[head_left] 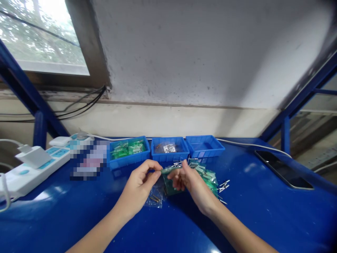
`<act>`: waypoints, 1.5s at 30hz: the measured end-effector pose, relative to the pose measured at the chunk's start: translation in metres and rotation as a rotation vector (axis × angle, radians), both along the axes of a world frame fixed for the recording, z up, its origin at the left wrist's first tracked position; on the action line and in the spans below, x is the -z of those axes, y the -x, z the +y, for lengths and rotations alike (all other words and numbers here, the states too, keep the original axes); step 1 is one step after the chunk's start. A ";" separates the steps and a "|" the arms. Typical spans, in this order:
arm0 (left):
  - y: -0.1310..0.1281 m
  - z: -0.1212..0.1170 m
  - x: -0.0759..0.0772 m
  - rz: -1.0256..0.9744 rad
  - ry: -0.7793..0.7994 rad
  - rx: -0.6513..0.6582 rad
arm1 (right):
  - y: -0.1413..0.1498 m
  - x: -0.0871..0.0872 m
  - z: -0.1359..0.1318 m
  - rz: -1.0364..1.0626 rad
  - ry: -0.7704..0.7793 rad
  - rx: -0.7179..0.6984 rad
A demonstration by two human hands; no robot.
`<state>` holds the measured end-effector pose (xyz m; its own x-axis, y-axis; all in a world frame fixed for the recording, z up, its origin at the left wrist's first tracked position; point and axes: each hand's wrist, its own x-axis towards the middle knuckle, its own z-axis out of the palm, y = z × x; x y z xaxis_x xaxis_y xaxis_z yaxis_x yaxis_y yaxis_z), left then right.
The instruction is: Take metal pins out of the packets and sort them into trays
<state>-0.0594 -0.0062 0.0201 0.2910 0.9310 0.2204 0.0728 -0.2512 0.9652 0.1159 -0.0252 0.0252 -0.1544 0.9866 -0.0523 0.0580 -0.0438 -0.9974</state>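
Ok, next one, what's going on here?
A person at a blue table is handling a small green bag. The left hand pinches it near its upper edge; the right hand is beside it, though whether it grips the bag is unclear. More green packets and loose silvery pieces lie by the right hand, and a clear bag lies near the left. Behind, the left blue bin holds green packets.
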 end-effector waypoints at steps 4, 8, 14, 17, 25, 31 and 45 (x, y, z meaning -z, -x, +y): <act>0.000 -0.001 0.003 0.181 -0.250 0.014 | 0.000 -0.001 0.000 0.234 0.061 -0.015; 0.001 0.001 0.005 0.266 -0.261 -0.070 | 0.000 0.003 0.000 0.101 -0.136 0.055; 0.000 0.000 -0.001 0.002 0.215 -0.007 | -0.002 0.005 -0.003 -0.302 -0.615 0.173; -0.002 0.001 -0.001 -0.181 0.401 0.069 | -0.002 0.006 -0.005 -0.380 -0.770 0.135; 0.000 -0.003 0.001 0.327 -0.410 -0.084 | -0.005 0.007 -0.001 -0.213 -0.399 0.082; -0.001 -0.010 0.004 0.546 -0.743 -0.154 | -0.005 0.001 0.001 0.096 -0.192 -0.073; 0.002 0.003 -0.005 0.042 0.215 0.085 | -0.006 0.016 0.001 -0.529 -0.900 0.017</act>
<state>-0.0613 -0.0028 0.0253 0.3749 0.9270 0.0054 0.1015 -0.0468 0.9937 0.1220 -0.0247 0.0094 -0.3115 0.6962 0.6468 0.5035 0.6982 -0.5090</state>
